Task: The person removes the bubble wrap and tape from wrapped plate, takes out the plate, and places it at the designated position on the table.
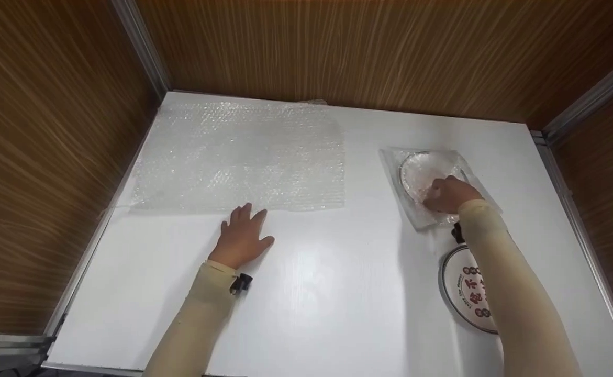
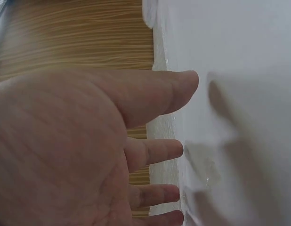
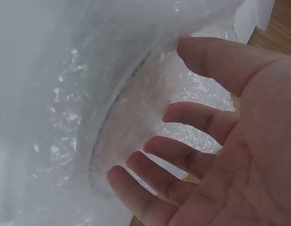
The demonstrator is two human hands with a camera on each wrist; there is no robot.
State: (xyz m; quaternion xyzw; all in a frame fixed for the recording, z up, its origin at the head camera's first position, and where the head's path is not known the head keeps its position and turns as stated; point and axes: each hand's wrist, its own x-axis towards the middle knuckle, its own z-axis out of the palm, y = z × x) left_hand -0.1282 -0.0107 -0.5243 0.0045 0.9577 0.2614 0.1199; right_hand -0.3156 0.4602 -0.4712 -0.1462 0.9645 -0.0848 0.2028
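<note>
A sheet of bubble wrap (image 1: 248, 157) lies spread flat on the white table. At its near edge is my left hand (image 1: 241, 241), fingers spread, with the fingertips at or just above that edge. To the right, a round dark-rimmed plate (image 1: 421, 170) lies wrapped in bubble wrap (image 1: 390, 157). Over this packet my right hand (image 1: 450, 195) rests with slightly bent, separated fingers (image 3: 159, 150), and the thumb stands apart from them. Whether every fingertip touches the wrap is hard to tell. A second plate (image 1: 463, 293), unwrapped, with red characters, lies partly hidden under my right forearm.
Wood-grain panels (image 1: 337, 52) with metal frame edges wall in the back and both sides of the white table (image 1: 327, 293). A small clear scrap (image 1: 312, 101) shows at the table's back edge, behind the bubble wrap sheet.
</note>
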